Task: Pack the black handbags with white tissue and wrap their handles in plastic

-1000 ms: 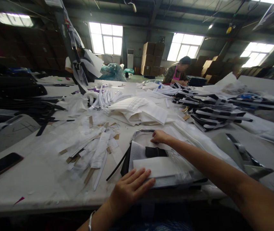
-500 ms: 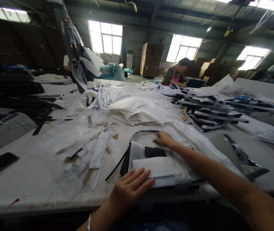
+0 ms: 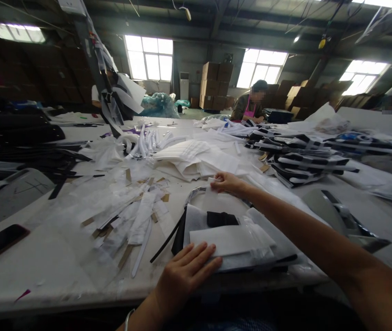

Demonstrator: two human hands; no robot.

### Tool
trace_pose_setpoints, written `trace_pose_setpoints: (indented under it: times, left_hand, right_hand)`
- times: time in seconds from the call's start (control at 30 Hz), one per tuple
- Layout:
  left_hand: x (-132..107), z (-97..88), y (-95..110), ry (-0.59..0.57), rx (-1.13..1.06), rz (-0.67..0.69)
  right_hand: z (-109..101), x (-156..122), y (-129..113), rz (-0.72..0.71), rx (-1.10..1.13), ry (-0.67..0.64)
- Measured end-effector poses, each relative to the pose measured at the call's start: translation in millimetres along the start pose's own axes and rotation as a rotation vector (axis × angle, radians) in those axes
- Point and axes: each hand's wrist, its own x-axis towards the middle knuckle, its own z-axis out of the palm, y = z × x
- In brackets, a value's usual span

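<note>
A black bag (image 3: 179, 235) with a plastic-wrapped curved handle (image 3: 196, 194) lies flat at the table's front edge. White foam sheeting (image 3: 230, 239) covers much of it, and a black strap piece (image 3: 221, 219) shows above the folded foam. My left hand (image 3: 190, 271) rests on the near left part of the foam, fingers stretched out. Above the far side of the handle, my right hand (image 3: 228, 181) pinches the upper edge of a thin whitish sheet (image 3: 212, 195), which hangs down over the handle's loop. Where the sheet's lower end lies is hard to make out.
Paper and plastic scraps (image 3: 140, 216) are strewn left of the bag. White foam sheets (image 3: 196, 156) lie beyond it, with black-and-white pieces (image 3: 306, 161) at right. A phone (image 3: 1, 243) sits at far left. Across the table is another person (image 3: 251, 103).
My right hand has moved up and slightly left from the handle, lifting the edge of the thin whitish sheet. My left hand has stayed on the foam.
</note>
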Motion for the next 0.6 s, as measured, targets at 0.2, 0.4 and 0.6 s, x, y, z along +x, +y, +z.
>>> trace_pose_setpoints:
  times: [0.2,0.4,0.6]
  left_hand:
    - [3.3,-2.0,0.1,-0.022,-0.005,-0.006]
    - [5.6,-2.1,-0.9,-0.032,-0.001,-0.012]
    - [7.5,-1.8,-3.2,-0.040,-0.014,-0.014]
  right_hand:
    - [-9.7,-9.2,-24.9,-0.120,0.243,-0.054]
    - [-14.6,-23.5,-35.1,-0.196,0.318,-0.017]
    - [-19.8,-42.4,-39.3,-0.243,0.244,0.004]
